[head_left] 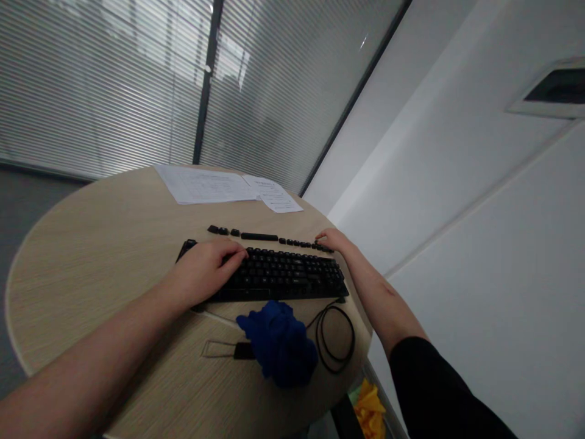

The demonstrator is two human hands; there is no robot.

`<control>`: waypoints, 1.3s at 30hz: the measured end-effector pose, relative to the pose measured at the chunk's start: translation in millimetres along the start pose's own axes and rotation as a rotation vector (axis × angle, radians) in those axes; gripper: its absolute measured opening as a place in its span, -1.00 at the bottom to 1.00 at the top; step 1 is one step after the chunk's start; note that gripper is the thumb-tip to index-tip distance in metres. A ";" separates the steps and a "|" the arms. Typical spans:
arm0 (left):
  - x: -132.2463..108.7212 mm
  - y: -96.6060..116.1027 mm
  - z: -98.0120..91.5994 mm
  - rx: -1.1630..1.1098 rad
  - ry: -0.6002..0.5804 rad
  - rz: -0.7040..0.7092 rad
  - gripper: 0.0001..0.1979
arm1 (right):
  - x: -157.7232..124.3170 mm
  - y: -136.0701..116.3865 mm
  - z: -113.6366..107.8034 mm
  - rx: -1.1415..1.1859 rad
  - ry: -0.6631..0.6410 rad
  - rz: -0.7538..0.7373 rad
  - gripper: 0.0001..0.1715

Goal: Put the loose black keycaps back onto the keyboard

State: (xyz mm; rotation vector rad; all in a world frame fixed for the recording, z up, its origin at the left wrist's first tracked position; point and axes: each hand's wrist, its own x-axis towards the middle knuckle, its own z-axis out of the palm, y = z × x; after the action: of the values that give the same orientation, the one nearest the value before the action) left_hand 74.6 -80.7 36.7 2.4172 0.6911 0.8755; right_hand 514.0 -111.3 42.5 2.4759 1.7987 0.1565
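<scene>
A black keyboard (pixel 292 275) lies on a round wooden table (pixel 91 262). My left hand (pixel 205 268) rests on its left end, fingers bent down over the keys and holding nothing that I can see. My right hand (pixel 333 239) reaches past the keyboard's far right corner, fingertips down on the right end of a row of loose black keycaps (pixel 260 236) that lies just beyond the keyboard. Whether those fingers pinch a keycap is hidden.
A crumpled blue cloth (pixel 278 344) sits in front of the keyboard, beside a coiled black cable (pixel 337 338) and a wire keycap puller (pixel 223 349). Papers (pixel 214 184) lie at the table's far edge. Window blinds stand behind, a white wall to the right. Something yellow (pixel 368 410) lies below the table.
</scene>
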 end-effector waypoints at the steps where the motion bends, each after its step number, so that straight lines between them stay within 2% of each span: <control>1: -0.1 0.0 0.2 0.002 0.000 0.003 -0.60 | 0.7 -1.5 1.6 0.000 0.001 0.000 -0.70; 5: -0.6 0.0 0.3 0.001 0.007 0.000 -0.59 | 0.3 -5.7 0.4 0.015 0.043 0.000 -0.73; 10: -0.2 -0.9 -0.3 0.005 0.001 -0.013 -0.59 | -14.7 -0.2 -20.0 0.059 0.151 -0.011 -0.69; 14: 0.2 -2.1 -0.4 -0.002 -0.003 -0.016 -0.59 | -44.8 11.9 -35.1 0.118 0.230 -0.022 -0.70; 18: 0.2 -2.8 0.5 0.003 -0.007 -0.016 -0.59 | -87.4 26.0 -39.0 0.225 0.292 -0.043 -0.74; 24: 1.1 -4.6 2.3 0.019 -0.010 -0.019 -0.58 | -153.7 32.9 -33.7 0.324 0.234 -0.052 -0.75; 28: 2.1 -3.1 2.6 0.034 -0.017 -0.029 -0.57 | -183.9 24.4 -28.5 0.399 0.100 -0.133 -0.75; 31: 2.6 -1.8 2.3 0.039 -0.020 -0.032 -0.58 | -192.6 18.1 -20.2 0.394 0.020 -0.189 -0.74; 39: 2.8 -3.5 2.6 0.029 -0.024 -0.037 -0.60 | -187.5 9.4 4.1 0.341 0.086 -0.239 -0.73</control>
State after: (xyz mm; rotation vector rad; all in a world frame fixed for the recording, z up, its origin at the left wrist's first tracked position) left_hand 77.2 -77.1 34.2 2.4289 0.7417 0.8254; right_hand 465.9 -292.6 32.6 2.4621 2.3111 -0.0662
